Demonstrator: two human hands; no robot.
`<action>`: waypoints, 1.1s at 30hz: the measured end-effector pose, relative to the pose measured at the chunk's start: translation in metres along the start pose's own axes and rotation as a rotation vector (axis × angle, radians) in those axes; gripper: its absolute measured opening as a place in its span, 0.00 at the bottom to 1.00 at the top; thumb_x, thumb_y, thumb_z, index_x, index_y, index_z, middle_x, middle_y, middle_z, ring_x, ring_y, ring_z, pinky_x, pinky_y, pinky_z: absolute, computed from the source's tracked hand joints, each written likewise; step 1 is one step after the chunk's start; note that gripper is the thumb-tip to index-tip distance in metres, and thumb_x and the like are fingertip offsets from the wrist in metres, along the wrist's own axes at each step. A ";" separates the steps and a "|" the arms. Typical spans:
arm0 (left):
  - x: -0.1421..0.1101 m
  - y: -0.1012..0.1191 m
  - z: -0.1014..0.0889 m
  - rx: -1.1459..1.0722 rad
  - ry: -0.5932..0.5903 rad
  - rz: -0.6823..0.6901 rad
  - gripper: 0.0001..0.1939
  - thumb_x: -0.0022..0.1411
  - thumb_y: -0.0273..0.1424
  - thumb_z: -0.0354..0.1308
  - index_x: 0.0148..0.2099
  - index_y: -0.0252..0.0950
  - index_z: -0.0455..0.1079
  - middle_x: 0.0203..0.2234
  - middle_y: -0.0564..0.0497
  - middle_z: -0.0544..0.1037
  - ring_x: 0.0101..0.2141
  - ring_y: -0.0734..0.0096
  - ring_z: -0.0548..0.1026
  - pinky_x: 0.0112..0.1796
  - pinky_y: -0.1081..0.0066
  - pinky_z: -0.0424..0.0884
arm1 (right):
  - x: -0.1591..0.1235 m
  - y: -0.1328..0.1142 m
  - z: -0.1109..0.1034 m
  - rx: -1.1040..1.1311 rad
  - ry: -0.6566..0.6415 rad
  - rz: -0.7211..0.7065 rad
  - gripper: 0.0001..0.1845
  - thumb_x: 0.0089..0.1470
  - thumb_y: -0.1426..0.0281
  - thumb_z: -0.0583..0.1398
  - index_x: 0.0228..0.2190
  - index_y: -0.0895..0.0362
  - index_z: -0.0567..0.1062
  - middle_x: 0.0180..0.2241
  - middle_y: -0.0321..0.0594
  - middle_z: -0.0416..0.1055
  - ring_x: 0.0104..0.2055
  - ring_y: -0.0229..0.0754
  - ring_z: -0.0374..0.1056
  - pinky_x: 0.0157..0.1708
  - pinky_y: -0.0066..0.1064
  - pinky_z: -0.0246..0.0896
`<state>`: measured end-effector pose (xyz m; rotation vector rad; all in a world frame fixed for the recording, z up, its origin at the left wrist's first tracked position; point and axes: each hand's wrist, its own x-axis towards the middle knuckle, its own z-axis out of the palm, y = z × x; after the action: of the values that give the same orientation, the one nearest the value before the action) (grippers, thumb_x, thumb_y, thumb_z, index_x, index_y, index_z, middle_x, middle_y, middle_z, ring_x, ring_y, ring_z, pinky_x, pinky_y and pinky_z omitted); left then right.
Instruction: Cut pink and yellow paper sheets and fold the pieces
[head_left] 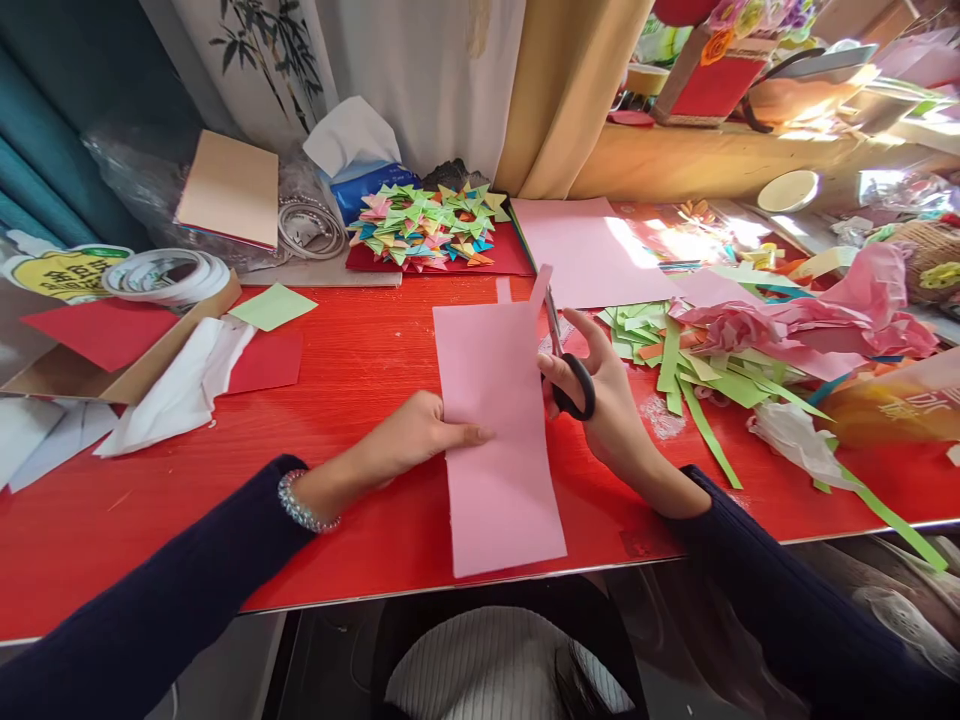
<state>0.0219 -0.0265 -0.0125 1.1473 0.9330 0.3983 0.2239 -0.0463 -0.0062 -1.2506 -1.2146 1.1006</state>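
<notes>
A pink sheet of paper is held over the table's front half. My left hand pinches its left edge, thumb on top and fingers hidden beneath. My right hand grips black-handled scissors, with a thumb or finger through a loop. The scissor blades point away from me, at the sheet's upper right corner. A narrow pink strip stands up by the blades; whether it is still joined to the sheet I cannot tell. Another small pink piece shows just beyond the top edge.
The red table carries green paper strips and crumpled pink paper at right. Folded paper stars and a large pink sheet lie at the back. A cardboard box with tape rolls sits at left.
</notes>
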 end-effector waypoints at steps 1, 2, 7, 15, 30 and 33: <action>0.001 0.003 -0.006 0.028 0.012 -0.002 0.11 0.49 0.35 0.67 0.35 0.35 0.77 0.33 0.49 0.81 0.33 0.67 0.78 0.36 0.70 0.72 | 0.001 -0.001 -0.001 0.000 0.009 -0.010 0.44 0.48 0.55 0.63 0.59 0.56 0.50 0.18 0.27 0.61 0.17 0.36 0.57 0.18 0.31 0.53; 0.001 0.006 -0.014 0.063 0.031 0.002 0.11 0.49 0.36 0.67 0.34 0.35 0.77 0.33 0.49 0.81 0.33 0.67 0.77 0.36 0.70 0.72 | 0.002 -0.003 -0.003 -0.012 0.022 -0.023 0.44 0.48 0.56 0.63 0.58 0.56 0.50 0.18 0.27 0.62 0.17 0.36 0.58 0.19 0.31 0.53; -0.003 0.027 -0.054 0.239 0.249 0.075 0.11 0.47 0.38 0.67 0.30 0.36 0.76 0.31 0.50 0.81 0.33 0.68 0.76 0.33 0.72 0.70 | 0.000 -0.018 -0.021 -0.327 0.013 -0.061 0.46 0.44 0.60 0.66 0.58 0.55 0.50 0.23 0.30 0.62 0.25 0.38 0.62 0.22 0.29 0.56; -0.009 0.039 -0.087 0.493 0.283 -0.044 0.14 0.45 0.37 0.64 0.35 0.35 0.75 0.35 0.48 0.81 0.36 0.62 0.76 0.34 0.70 0.70 | -0.029 -0.028 -0.060 -1.290 -0.176 0.078 0.28 0.53 0.64 0.57 0.54 0.58 0.59 0.28 0.41 0.73 0.26 0.46 0.67 0.22 0.33 0.53; -0.012 0.033 -0.081 1.253 0.520 -0.244 0.36 0.50 0.54 0.51 0.53 0.32 0.61 0.46 0.34 0.74 0.43 0.40 0.73 0.32 0.59 0.67 | -0.013 -0.035 -0.058 -1.679 -0.260 0.049 0.08 0.56 0.73 0.55 0.29 0.56 0.73 0.34 0.51 0.73 0.38 0.55 0.71 0.25 0.36 0.54; -0.013 0.034 -0.082 1.285 0.534 -0.249 0.34 0.55 0.54 0.45 0.54 0.34 0.62 0.47 0.34 0.73 0.44 0.39 0.72 0.34 0.56 0.66 | 0.017 -0.039 -0.036 -1.609 -0.239 -0.032 0.18 0.61 0.60 0.48 0.33 0.55 0.74 0.36 0.48 0.74 0.37 0.50 0.70 0.27 0.35 0.56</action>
<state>-0.0447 0.0262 0.0151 2.0811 1.8970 -0.1918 0.2586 -0.0330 0.0350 -2.2037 -2.4269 -0.0017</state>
